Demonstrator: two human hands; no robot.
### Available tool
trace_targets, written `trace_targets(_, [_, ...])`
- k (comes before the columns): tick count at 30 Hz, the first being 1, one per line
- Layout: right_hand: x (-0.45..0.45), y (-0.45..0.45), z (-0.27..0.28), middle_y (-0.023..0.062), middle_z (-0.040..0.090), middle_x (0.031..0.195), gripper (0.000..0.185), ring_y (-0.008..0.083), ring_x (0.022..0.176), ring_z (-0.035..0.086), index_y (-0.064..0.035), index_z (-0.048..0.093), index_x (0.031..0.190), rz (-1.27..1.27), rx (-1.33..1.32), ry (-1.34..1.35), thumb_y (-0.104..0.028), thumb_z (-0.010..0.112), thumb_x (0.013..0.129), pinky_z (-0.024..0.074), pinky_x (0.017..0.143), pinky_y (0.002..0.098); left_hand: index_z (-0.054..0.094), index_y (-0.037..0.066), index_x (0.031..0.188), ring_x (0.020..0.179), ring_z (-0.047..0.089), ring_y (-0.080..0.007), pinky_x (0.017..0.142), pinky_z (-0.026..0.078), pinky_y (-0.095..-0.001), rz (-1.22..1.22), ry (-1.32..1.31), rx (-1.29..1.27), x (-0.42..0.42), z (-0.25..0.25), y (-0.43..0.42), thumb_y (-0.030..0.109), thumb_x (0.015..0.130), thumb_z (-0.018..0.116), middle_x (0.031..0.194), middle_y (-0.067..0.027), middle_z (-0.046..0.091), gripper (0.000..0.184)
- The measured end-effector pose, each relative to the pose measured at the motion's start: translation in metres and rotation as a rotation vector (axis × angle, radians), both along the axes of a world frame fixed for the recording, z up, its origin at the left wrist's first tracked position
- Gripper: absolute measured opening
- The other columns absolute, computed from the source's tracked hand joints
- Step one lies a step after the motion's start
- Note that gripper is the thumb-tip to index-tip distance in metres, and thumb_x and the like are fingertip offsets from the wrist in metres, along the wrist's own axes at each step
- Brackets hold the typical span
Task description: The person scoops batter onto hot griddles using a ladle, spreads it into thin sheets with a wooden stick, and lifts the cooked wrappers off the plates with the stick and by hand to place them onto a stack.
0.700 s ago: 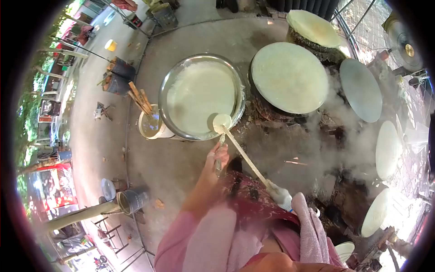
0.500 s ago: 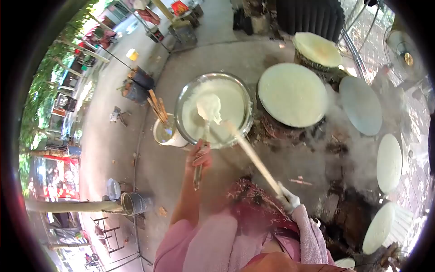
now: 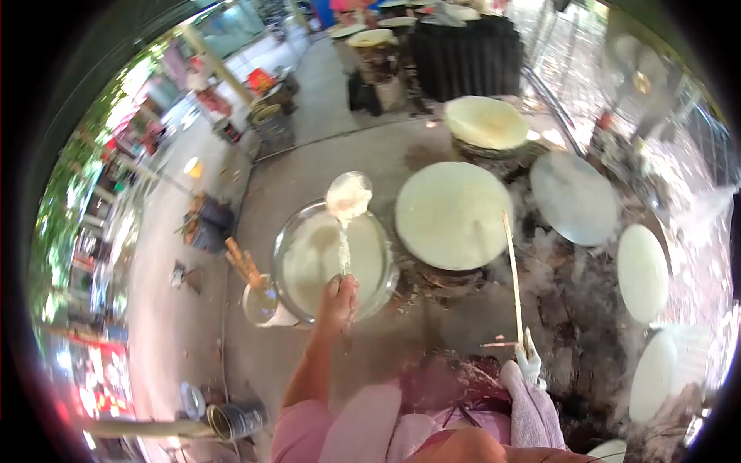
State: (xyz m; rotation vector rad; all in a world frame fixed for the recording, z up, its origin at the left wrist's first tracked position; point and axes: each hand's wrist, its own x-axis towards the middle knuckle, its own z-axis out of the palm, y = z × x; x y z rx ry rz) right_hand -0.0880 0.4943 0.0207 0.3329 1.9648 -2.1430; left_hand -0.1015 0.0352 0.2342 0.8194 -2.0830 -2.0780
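- Gripping a ladle [image 3: 350, 197], a worker's left hand [image 3: 342, 297] closes its fingers firmly around the handle, above the near side of a wide metal bowl [image 3: 390, 272].
- The ladle's head, carrying pale liquid, is raised and lines up with the bowl's far rim; more of the liquid [image 3: 332, 258] fills the bowl, which stands toward the middle of the concrete floor [image 3: 363, 150].
- The right hand [image 3: 529, 363], in a white glove, appears closed around the near end of a long, thin stick [image 3: 513, 270], though it shows small and slightly soft.
- The stick's far tip meets the right edge of a large round pan [image 3: 454, 216] in this view; whether the two touch cannot be told.
- Just beside the bowl's left rim, a pale bucket [image 3: 259, 309] holds upright wooden sticks [image 3: 243, 262].
- Beyond the pan's right edge sits a grey disc [image 3: 575, 198], with two pale discs [image 3: 642, 274] farther along the right side.
- A blurred fan [image 3: 641, 83] stands near the upper right.
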Motion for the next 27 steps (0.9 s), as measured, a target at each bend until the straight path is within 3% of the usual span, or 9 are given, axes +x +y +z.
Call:
trace_targets(4, [-0.024,0.017,0.039,0.0094,0.066,0.114,0.054,0.0138,0.093,0.066,-0.0033,0.041,0.146,-0.113,0.164,-0.101,-0.011,0.059,0.096,0.0516,0.082,0.0244,0.056,0.004,0.09,0.041,0.034,-0.0056,0.039,0.028,-0.0233,-0.389,-0.155,0.49,-0.069,0.02,0.059,0.038,0.101,0.051,0.061,0.0054,0.041,0.036])
trace_targets(8, [-0.026,0.096,0.013,0.0012,0.067,0.109,0.051,0.0041,0.088,0.059,-0.0075,0.052,0.141,-0.324,0.108,-0.167,-0.02,0.066,0.093,0.0479,0.083,0.0199,0.051,0.0,0.108,0.041,0.032,-0.0041,0.039,0.026,-0.0213,-0.565,-0.436,1.086,-0.152,-0.052,0.139,0.033,0.104,0.044,0.06,0.0072,0.036,0.034])
trace_targets(9, [-0.037,0.111,0.015,-0.0018,0.066,0.109,0.05,0.0032,0.085,0.056,-0.0086,0.051,0.141,-0.362,0.277,-0.102,-0.02,0.065,0.095,0.0479,0.08,0.02,0.052,0.0,0.109,0.041,0.033,-0.0043,0.039,0.027,-0.0212,-0.593,-0.494,1.147,-0.179,-0.064,0.167,0.033,0.104,0.044,0.06,0.0069,0.038,0.034])
trace_targets(11, [-0.057,0.15,0.009,-0.0004,0.064,0.119,0.049,0.0036,0.092,0.056,-0.0062,0.05,0.141,-0.406,0.166,-0.137,-0.019,0.063,0.095,0.0467,0.085,0.0195,0.054,0.0,0.11,0.042,0.034,-0.0049,0.04,0.028,-0.0211,-0.607,-0.601,1.261,-0.225,-0.08,0.226,0.033,0.104,0.045,0.061,0.0061,0.041,0.035])
trace_targets(14, [-0.099,0.21,0.003,0.0027,0.062,0.127,0.049,0.0061,0.101,0.058,-0.005,0.049,0.142,-0.444,0.136,-0.128,-0.017,0.063,0.096,0.0455,0.091,0.0203,0.056,0.0,0.11,0.043,0.037,-0.0067,0.041,0.03,-0.0223,-0.674,-0.376,0.94,-0.287,-0.079,0.319,0.033,0.103,0.047,0.061,0.0056,0.044,0.035])
trace_targets(16, [-0.148,0.248,-0.001,0.0074,0.061,0.133,0.05,0.0123,0.113,0.06,-0.0031,0.048,0.142,-0.433,0.215,0.012,-0.017,0.062,0.095,0.0448,0.097,0.0245,0.058,0.0,0.103,0.043,0.037,-0.007,0.041,0.029,-0.0236,-0.655,-0.32,0.46,-0.338,-0.046,0.392,0.033,0.103,0.049,0.062,0.0053,0.045,0.033])
trace_targets(20, [-0.254,0.303,0.042,0.0145,0.061,0.132,0.054,0.0159,0.119,0.059,-0.0085,0.046,0.144,-0.295,0.418,-0.022,-0.028,0.061,0.095,0.0432,0.1,0.0285,0.053,0.0,0.1,0.043,0.034,-0.0061,0.043,0.028,-0.0232,-0.698,-0.197,0.533,-0.439,-0.066,0.488,0.036,0.104,0.044,0.057,0.0057,0.038,0.038])
trace_targets(24, [-0.341,0.308,0.056,0.0198,0.068,0.108,0.056,0.0382,0.097,0.066,-0.0272,0.044,0.145,-0.27,0.634,-0.002,-0.039,0.061,0.093,0.0514,0.084,0.0404,0.052,-0.001,0.1,0.046,0.038,-0.0077,0.044,0.032,-0.0248,-0.641,-0.055,0.492,-0.5,-0.112,0.56,0.037,0.103,0.049,0.063,0.0026,0.044,0.039])
trace_targets(27, [-0.378,0.305,0.036,0.0221,0.067,0.097,0.062,0.0439,0.085,0.065,-0.0322,0.031,0.15,-0.055,0.885,-0.184,-0.043,0.055,0.094,0.0507,0.075,0.0516,0.05,0.002,0.093,0.047,0.04,-0.01,0.045,0.034,-0.0248,-0.485,-0.012,0.406,-0.517,-0.154,0.594,0.031,0.099,0.056,0.066,-0.0006,0.047,0.031])
